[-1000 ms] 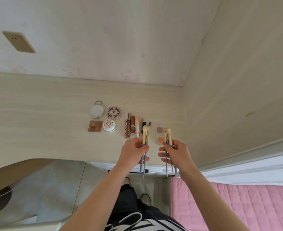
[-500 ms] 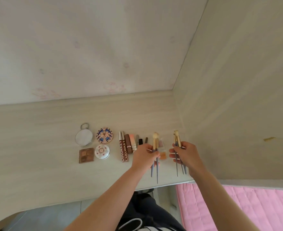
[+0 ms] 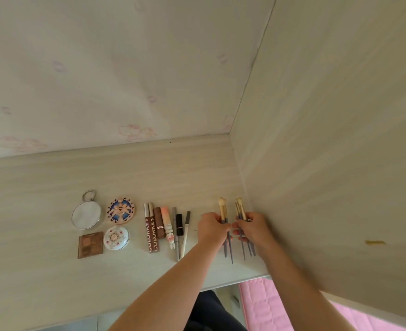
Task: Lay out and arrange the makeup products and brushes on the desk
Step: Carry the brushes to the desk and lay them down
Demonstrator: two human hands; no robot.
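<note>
Brushes [image 3: 223, 209] gripped in left hand [image 3: 212, 230] and right hand [image 3: 254, 226].

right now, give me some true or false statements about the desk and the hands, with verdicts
1. The left hand grips cream-tipped purple-handled brushes. True.
2. The right hand is empty. False: it grips its own brush bundle.
3. The square brown eyeshadow palette lies nearer the desk's front edge than the round silver-rimmed mirror. True.
4. The round white floral compact lies right of the brown lip-gloss tubes. False: it lies left of them.
</note>
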